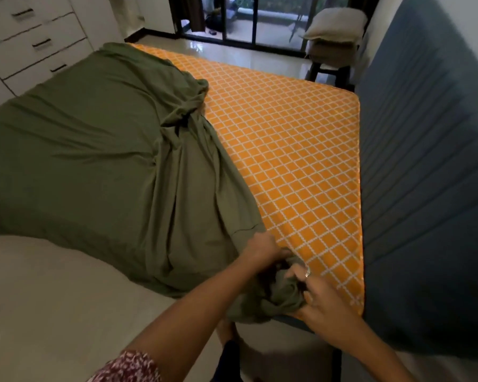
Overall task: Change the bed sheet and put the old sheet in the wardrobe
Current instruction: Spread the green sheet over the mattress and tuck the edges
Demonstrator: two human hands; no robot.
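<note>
Bed [301, 150]: patterned orange cover exposed from 12 to 4 o'clock; green sheet [94, 150] lies over the 7 to 11 o'clock half, bunched at centre. Blue headboard [425, 161] abuts the 3 o'clock edge, leaving no room there. Open floor [53, 299] at 8 o'clock. Judged step: working the sheet's corner at the near mattress corner, 5 o'clock; fitting or stripping cannot be determined. Left hand [262, 252] and right hand [323, 301] both grip gathered green fabric. Next move requires drawing that corner over the edge.
</note>
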